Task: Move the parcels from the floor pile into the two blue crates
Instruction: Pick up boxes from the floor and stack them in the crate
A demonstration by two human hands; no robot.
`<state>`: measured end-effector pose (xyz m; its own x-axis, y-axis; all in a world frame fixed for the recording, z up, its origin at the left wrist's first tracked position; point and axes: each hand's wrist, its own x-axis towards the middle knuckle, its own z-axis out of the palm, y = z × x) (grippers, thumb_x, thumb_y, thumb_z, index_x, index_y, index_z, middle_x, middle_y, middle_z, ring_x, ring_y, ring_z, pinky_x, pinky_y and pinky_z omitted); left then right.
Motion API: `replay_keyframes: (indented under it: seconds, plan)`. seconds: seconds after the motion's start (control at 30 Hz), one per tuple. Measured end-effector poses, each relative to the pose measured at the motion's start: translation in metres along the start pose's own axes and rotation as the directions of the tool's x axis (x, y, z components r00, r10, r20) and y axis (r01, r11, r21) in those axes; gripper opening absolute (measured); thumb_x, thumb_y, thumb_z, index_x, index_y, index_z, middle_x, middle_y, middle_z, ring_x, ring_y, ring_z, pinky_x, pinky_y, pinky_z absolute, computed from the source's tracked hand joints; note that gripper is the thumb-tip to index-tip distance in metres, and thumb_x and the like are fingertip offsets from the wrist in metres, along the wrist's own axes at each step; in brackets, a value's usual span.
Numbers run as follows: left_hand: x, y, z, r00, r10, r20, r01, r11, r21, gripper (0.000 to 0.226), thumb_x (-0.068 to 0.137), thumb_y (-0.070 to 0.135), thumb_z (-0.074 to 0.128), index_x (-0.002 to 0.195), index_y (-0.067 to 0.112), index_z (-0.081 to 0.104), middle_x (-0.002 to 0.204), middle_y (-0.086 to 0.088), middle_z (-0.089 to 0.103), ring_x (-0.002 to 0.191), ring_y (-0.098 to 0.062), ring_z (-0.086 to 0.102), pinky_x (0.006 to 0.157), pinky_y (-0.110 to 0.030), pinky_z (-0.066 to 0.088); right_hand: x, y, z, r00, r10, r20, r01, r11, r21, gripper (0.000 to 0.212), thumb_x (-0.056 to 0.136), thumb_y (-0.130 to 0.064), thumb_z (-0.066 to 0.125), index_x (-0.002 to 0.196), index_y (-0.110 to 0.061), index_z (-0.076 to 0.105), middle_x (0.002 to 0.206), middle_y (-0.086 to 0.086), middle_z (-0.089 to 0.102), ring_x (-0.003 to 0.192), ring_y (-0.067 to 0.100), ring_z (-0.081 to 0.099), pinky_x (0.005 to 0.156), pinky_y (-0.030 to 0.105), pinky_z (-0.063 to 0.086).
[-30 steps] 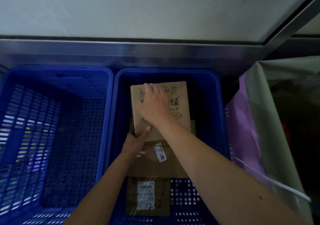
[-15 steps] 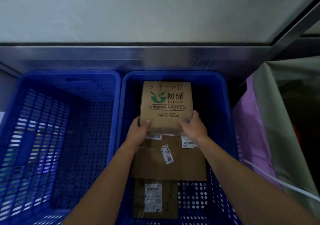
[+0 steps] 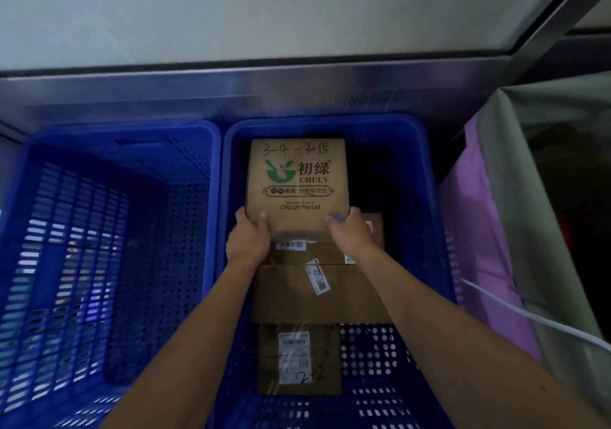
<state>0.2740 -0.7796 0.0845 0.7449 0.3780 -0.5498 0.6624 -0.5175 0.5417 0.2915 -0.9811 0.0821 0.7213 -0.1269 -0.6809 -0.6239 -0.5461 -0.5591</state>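
Our left hand [image 3: 248, 240] and right hand [image 3: 350, 235] have fingers clamped on the near corners of the CHULV box [image 3: 297, 180]; box at far end of right crate [image 3: 324, 122], overlapping a flat parcel [image 3: 317, 296]; we judge support uneven; on release it may tilt or slide.

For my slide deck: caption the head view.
Left hand and right hand hold a cardboard box in the right crate.
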Motion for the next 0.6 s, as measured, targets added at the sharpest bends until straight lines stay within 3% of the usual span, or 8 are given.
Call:
replay_keyframes:
  seconds: [0.23, 0.47, 0.6]
  plan:
    - [-0.007, -0.005, 0.001, 0.999, -0.033, -0.010, 0.032, 0.996, -0.080, 0.075, 0.094, 0.056, 0.052, 0.154, 0.020, 0.024, 0.139, -0.011, 0.054, 0.122, -0.034, 0.054, 0.102, -0.050, 0.047, -0.010, 0.006, 0.004, 1.000, 0.009, 0.013, -0.010, 0.997, 0.076, 0.062, 0.088, -0.054, 0.052, 0.140, -0.020, 0.043, 0.130, 0.002, 0.057, 0.112, 0.025, 0.057, 0.097, 0.042, 0.047]
    - [-0.013, 0.004, -0.007, 0.999, -0.035, -0.019, 0.033, 0.995, -0.091, 0.074, 0.088, 0.056, 0.058, 0.149, 0.020, 0.035, 0.129, -0.006, 0.060, 0.114, -0.029, 0.058, 0.099, -0.047, 0.050, -0.017, 0.001, -0.001, 0.994, 0.008, -0.108, 0.000, 0.997, 0.074, 0.059, 0.085, -0.056, 0.049, 0.132, -0.020, 0.051, 0.121, 0.003, 0.061, 0.104, 0.025, 0.061, 0.092, 0.046, 0.052]
    - [-0.021, 0.010, -0.014, 1.000, -0.016, -0.023, 0.012, 0.991, -0.136, 0.068, 0.086, 0.056, 0.058, 0.141, 0.019, 0.044, 0.120, -0.003, 0.062, 0.107, -0.025, 0.060, 0.095, -0.046, 0.052, -0.027, -0.003, -0.010, 0.977, -0.035, -0.210, 0.041, 0.999, 0.022, 0.056, 0.092, -0.054, 0.048, 0.134, -0.016, 0.052, 0.122, 0.005, 0.056, 0.102, 0.023, 0.058, 0.085, 0.039, 0.051]
